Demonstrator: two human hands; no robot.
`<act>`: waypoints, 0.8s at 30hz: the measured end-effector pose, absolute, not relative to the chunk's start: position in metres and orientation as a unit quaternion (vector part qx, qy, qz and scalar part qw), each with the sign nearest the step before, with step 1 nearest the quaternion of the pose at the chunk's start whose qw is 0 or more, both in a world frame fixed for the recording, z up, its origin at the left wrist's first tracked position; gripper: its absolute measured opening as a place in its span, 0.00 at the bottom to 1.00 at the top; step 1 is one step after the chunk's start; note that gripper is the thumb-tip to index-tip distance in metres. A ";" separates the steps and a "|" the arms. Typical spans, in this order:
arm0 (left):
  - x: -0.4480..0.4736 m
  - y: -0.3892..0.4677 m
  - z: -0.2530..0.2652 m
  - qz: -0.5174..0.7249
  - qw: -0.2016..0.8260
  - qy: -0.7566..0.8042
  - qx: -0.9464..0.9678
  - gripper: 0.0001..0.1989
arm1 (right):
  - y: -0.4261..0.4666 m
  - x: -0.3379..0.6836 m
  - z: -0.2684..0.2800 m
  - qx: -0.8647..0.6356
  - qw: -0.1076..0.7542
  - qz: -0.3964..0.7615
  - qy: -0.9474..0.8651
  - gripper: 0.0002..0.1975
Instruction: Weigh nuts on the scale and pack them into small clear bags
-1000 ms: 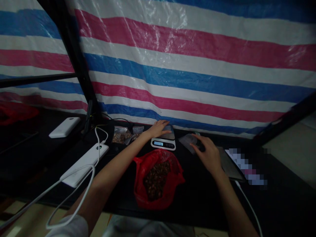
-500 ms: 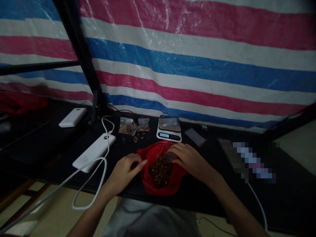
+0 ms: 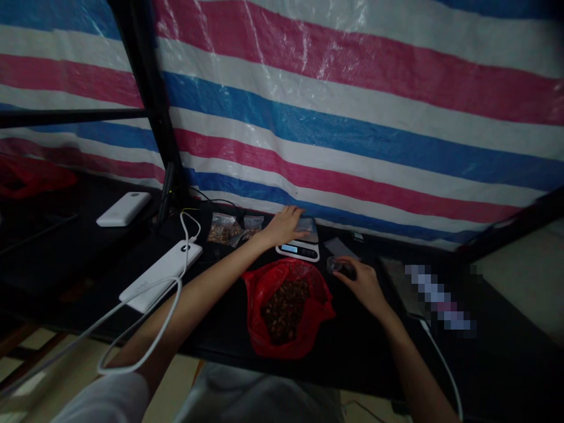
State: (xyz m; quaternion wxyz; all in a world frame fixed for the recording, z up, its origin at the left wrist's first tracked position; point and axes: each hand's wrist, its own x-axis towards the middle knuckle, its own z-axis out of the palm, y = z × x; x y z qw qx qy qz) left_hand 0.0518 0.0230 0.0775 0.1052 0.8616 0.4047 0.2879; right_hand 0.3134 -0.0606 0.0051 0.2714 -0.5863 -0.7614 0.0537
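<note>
My left hand (image 3: 285,226) reaches over the left side of a white kitchen scale (image 3: 298,251), fingers stretched out and thumb apart. Between thumb and fingers lies a clear plastic bag (image 3: 305,225) on the scale's plate; I cannot tell if the hand touches it. Pinched in my right hand (image 3: 362,283) is a small clear plastic cup (image 3: 333,264), held right of the scale. In front of me, between my arms, a red plastic bag (image 3: 286,346) stands with its mouth wide, full of brown seeds or nuts (image 3: 285,308).
Small filled zip bags (image 3: 220,228) lie left of the scale. A flat clear bag (image 3: 337,248) rests to its right. At left are a white power bank (image 3: 161,276) with a looped cable and another white device (image 3: 123,210). A blurred slab (image 3: 400,282) lies right.
My left hand has gone from the red bag's rim forward to the scale. My right hand has come out of the red bag and moved right, with the clear cup in it.
</note>
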 end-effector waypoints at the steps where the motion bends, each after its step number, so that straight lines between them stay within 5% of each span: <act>1: 0.064 0.040 0.072 0.270 0.107 0.412 0.864 0.32 | -0.061 0.316 0.000 -0.599 0.251 0.028 -0.760 0.15; 5: 0.091 0.080 0.050 0.232 0.130 0.422 0.867 0.27 | -0.065 0.319 -0.007 -0.632 0.206 -0.052 -0.745 0.17; 8: 0.092 0.088 0.040 0.250 0.128 0.394 0.875 0.19 | -0.067 0.312 0.000 -0.645 0.237 -0.100 -0.719 0.23; 11: 0.086 0.089 0.038 0.303 0.139 0.377 0.864 0.21 | -0.067 0.294 0.012 -0.625 0.281 -0.138 -0.715 0.23; 19: 0.072 0.095 0.066 0.692 0.336 0.337 0.544 0.21 | -0.054 0.250 0.015 -0.519 0.242 -0.137 -0.809 0.16; 24: 0.058 0.093 0.084 0.765 0.357 0.297 0.447 0.24 | -0.056 0.254 0.006 -0.522 0.231 -0.132 -0.810 0.15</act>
